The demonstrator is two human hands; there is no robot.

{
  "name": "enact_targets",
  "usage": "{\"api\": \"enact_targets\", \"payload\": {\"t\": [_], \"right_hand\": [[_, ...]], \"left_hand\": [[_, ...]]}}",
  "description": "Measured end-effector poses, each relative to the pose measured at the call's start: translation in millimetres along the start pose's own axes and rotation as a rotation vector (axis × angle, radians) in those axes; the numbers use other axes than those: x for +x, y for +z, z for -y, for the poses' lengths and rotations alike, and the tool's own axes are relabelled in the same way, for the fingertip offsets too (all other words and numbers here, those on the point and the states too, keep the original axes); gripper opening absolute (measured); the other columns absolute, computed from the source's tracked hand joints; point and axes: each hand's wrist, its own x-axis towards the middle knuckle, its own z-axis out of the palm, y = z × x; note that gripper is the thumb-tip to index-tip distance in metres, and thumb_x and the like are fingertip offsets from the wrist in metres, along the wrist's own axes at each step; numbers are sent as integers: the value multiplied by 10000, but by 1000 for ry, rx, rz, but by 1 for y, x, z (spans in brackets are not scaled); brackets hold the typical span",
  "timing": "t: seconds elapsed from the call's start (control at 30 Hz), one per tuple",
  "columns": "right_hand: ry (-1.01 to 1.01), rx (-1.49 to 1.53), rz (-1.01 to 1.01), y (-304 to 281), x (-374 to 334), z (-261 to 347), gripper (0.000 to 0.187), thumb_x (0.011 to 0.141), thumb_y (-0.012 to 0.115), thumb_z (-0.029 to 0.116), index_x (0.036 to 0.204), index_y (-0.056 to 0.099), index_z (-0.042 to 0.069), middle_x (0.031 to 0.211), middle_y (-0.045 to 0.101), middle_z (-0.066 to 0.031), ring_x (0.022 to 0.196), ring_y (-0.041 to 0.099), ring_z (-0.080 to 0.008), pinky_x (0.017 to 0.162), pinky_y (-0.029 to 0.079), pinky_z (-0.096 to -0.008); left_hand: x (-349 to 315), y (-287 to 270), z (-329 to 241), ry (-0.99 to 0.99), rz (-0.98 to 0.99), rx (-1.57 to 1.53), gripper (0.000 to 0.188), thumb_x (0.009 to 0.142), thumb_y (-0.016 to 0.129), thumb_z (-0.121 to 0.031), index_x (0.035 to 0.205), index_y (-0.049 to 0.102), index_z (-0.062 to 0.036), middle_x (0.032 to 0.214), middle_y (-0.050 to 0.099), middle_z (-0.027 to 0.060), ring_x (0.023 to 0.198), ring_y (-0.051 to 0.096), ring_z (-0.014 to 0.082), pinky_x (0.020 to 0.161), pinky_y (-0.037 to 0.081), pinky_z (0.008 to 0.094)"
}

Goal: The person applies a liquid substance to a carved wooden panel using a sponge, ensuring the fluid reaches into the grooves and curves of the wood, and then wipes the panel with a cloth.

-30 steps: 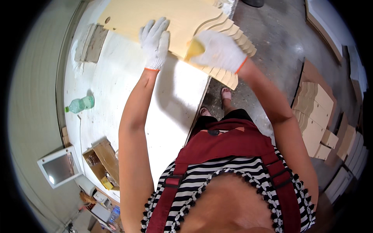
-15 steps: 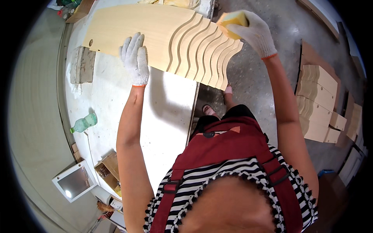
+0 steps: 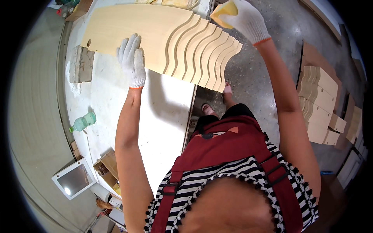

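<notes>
A pale wooden board (image 3: 147, 31) lies across the far part of the white worktable, its right end cut into several wavy, stepped ridges that overhang the table edge. My left hand (image 3: 132, 62), in a white knitted glove, rests on the board's near edge with its fingers stretched out flat. In my gloved right hand (image 3: 248, 23) is a yellow sponge (image 3: 227, 9), pinched between thumb and fingers. That hand is just beyond the far right corner of the board, and the sponge appears apart from the ridges. Part of the sponge is hidden by the glove.
On the white table (image 3: 167, 112) are a green plastic bottle (image 3: 83, 122) and a worn block (image 3: 81, 65) by the board's left end. An open cardboard box (image 3: 108, 167) and a white-framed panel (image 3: 74, 178) stand nearer. More wavy boards (image 3: 320, 97) lie on the floor at right.
My right hand has moved the sponge away from the ridged end, farther off and slightly left. The board and my left hand have shifted slightly left.
</notes>
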Motion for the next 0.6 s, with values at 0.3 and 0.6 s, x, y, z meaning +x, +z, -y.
{"api": "enact_targets", "payload": {"t": [0.3, 0.6], "right_hand": [[48, -127, 51, 11, 4, -23, 306, 769, 757, 373, 855, 684, 89, 867, 644, -174, 892, 641, -374, 783, 515, -467], [52, 93, 216, 2, -48, -53, 438, 787, 751, 385, 1100, 683, 85, 1027, 669, -139, 980, 656, -324, 868, 524, -402]], "left_hand": [[5, -2, -6, -12, 57, -10, 408, 985, 453, -229, 1249, 686, -22, 1341, 639, 142, 1285, 505, 370, 1128, 279, 489], [7, -7, -12, -58, 139, 18, 449, 1007, 400, -249, 1321, 640, -37, 1410, 593, 126, 1376, 447, 347, 1172, 208, 488]]}}
